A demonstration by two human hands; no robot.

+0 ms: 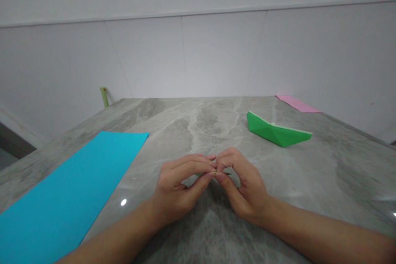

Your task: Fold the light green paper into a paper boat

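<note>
My left hand and my right hand meet fingertip to fingertip low over the grey marble table. Both pinch a tiny thing with a speck of green or yellow showing; it is too small to name. A folded green paper boat lies on the table beyond my right hand, apart from it. A cyan sheet of paper lies flat to the left of my left forearm.
A pink sheet lies at the table's far right edge by the white wall. A small green post stands at the far left corner. The table edge drops off on the left.
</note>
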